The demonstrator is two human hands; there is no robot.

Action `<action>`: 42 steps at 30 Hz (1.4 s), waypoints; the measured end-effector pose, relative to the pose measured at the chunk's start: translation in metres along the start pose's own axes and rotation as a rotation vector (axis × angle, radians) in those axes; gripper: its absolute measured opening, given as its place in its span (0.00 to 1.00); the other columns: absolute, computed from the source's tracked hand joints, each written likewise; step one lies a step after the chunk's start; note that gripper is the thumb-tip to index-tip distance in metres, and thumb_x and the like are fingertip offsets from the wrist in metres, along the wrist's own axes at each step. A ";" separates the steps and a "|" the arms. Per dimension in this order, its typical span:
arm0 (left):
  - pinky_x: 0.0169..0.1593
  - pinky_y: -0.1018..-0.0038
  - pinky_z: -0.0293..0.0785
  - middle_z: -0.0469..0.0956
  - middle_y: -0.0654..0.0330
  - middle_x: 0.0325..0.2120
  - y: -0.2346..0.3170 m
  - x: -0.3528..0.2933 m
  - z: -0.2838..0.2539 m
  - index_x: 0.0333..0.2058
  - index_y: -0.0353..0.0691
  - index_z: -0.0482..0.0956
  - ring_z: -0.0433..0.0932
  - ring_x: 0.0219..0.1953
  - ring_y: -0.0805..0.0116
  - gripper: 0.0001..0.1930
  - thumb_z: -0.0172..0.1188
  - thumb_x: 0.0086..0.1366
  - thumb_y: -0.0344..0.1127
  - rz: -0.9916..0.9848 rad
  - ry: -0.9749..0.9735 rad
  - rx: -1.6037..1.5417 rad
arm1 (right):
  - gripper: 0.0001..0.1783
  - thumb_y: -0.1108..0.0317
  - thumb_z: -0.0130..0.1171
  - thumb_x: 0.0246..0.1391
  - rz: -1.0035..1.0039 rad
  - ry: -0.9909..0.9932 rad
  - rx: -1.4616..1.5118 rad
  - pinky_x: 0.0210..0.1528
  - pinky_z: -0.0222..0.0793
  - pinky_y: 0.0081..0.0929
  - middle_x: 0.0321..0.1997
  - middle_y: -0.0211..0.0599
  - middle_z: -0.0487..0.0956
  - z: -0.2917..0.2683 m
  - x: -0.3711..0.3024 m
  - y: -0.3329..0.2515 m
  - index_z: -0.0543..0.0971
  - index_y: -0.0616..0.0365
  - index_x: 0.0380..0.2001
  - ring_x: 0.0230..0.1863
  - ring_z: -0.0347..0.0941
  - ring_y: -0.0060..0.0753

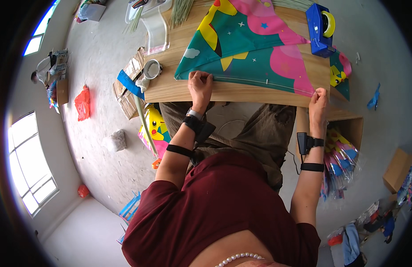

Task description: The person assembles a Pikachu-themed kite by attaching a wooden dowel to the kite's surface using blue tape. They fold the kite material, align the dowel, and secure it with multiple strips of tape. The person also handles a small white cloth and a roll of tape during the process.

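Note:
A green, pink and yellow printed fabric that looks like a kite sail (pixel 255 66) lies on the wooden table (pixel 170 91). Along its near edge runs a thin white rod (pixel 250 81). My left hand (pixel 200 89) is closed at the near left part of this edge, fingers curled on the fabric. At the right corner, my right hand (pixel 318 107) pinches the sail between thumb and fingers. Whether either hand also grips the rod's ends is hidden by the fingers.
A blue tape dispenser (pixel 319 33) stands at the table's right. At the left are a tape roll (pixel 152 69) and clear plastic bags (pixel 157 33). Bundles of thin sticks (pixel 181 11) lie at the far side. Below right, a cardboard box (pixel 348 127) holds packaged printed pieces.

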State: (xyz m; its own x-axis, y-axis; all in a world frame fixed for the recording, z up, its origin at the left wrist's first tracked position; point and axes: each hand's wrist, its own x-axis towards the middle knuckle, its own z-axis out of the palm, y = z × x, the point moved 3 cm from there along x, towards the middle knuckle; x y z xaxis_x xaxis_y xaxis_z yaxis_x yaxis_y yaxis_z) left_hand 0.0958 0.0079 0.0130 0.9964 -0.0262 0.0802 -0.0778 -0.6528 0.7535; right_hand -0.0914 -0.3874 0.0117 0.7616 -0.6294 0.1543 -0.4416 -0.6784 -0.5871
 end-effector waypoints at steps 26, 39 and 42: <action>0.44 0.61 0.73 0.75 0.49 0.36 0.003 -0.003 0.002 0.30 0.32 0.80 0.76 0.39 0.51 0.07 0.68 0.58 0.29 0.067 0.025 0.007 | 0.10 0.77 0.54 0.58 -0.127 0.044 -0.300 0.48 0.70 0.51 0.41 0.53 0.78 0.009 -0.004 -0.020 0.71 0.60 0.43 0.44 0.73 0.61; 0.44 0.61 0.73 0.76 0.48 0.36 -0.004 -0.004 0.004 0.30 0.33 0.80 0.76 0.39 0.51 0.08 0.68 0.58 0.31 0.188 0.099 0.036 | 0.08 0.71 0.54 0.61 -0.094 0.074 -0.385 0.48 0.69 0.51 0.41 0.43 0.79 0.007 -0.008 -0.021 0.72 0.54 0.44 0.47 0.75 0.53; 0.48 0.59 0.72 0.75 0.47 0.37 -0.004 -0.005 0.005 0.31 0.33 0.79 0.75 0.43 0.47 0.06 0.67 0.57 0.28 0.152 0.074 -0.002 | 0.08 0.69 0.55 0.62 -0.064 0.094 -0.369 0.49 0.68 0.51 0.41 0.41 0.78 0.005 -0.010 -0.020 0.72 0.53 0.43 0.47 0.75 0.51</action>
State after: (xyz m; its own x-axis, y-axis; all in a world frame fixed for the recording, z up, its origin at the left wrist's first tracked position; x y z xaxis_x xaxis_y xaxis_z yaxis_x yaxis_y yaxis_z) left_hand 0.0916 0.0069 0.0068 0.9680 -0.0686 0.2415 -0.2279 -0.6439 0.7304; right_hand -0.0876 -0.3660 0.0175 0.7536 -0.6021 0.2636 -0.5490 -0.7972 -0.2512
